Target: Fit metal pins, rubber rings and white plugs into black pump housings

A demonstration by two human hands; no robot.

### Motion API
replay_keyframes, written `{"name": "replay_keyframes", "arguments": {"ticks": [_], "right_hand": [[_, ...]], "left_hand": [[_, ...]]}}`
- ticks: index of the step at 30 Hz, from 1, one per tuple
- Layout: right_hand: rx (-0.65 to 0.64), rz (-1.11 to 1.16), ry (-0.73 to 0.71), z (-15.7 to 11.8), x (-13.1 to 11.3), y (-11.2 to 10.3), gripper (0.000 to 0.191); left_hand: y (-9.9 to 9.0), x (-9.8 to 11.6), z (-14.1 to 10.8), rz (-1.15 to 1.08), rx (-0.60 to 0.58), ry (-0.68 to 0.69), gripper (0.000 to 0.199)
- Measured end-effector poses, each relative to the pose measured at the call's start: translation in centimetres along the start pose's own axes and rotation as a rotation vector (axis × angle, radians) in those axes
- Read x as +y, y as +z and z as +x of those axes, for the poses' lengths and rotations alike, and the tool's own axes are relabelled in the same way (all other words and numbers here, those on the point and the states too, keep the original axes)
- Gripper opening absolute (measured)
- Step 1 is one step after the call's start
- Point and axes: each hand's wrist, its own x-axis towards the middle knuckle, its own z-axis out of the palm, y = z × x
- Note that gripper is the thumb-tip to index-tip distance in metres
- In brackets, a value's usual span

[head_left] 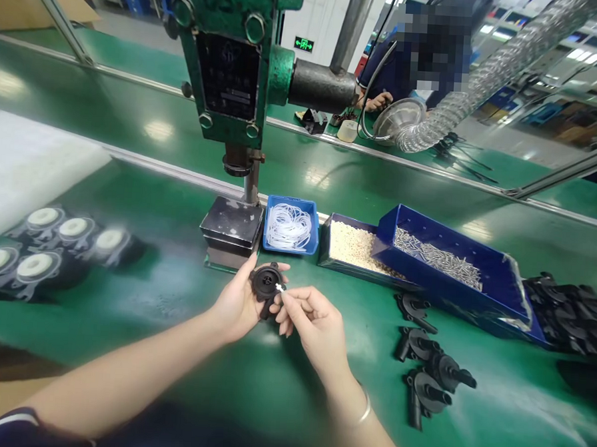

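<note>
A round black plastic housing (pixel 264 283) with a short spout rests in my left hand (pixel 237 307), its hollow side facing up. My left fingers are wrapped round its edge. Between the thumb and forefinger of my right hand (pixel 313 318) is a small white part (pixel 279 287), held over the right side of the housing. Whether the white part touches the housing I cannot tell. Just beyond my hands stands the black block (pixel 232 221) at the foot of a green press (pixel 231 66). A blue tray of clear rings (pixel 291 227) is beside it.
A bin of small cream pieces (pixel 352 243) and a blue bin of metal pins (pixel 437 257) stand to the right. Several black housings (pixel 427 390) lie nearer me. Black parts with white discs (pixel 39 266) are at the left. Across the bench a person (pixel 411 63) works beside a duct (pixel 501 67).
</note>
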Motion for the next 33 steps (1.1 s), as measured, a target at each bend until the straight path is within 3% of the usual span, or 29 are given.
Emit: {"name": "replay_keyframes", "arguments": {"ticks": [7, 21, 28, 32, 33], "right_hand": [[0.045, -0.448, -0.242, -0.1, 0.9, 0.4, 0.013], [0.067, -0.679, -0.410, -0.4, 1.2, 0.2, 0.016], [0.042, -0.553, -0.311, -0.2, 1.6, 0.6, 0.022], [-0.016, -0.197, -0.109, 1.0, 2.4, 0.1, 0.016], [-0.026, -0.087, -0.058, 1.2, 2.4, -0.2, 0.022]], "left_hand": [[-0.2, -0.7, -0.3, 0.332, 0.029, 0.211, 0.051], [-1.3, -0.8, -0.5, 1.005, 0.010, 0.585, 0.048], [-1.7, -1.1, 0.0, 1.154, -0.035, 0.707, 0.043], [-1.7, -0.9, 0.5, 1.275, -0.033, 0.815, 0.038], [-1.6, -0.7, 0.5, 1.329, -0.062, 0.838, 0.038]]}}
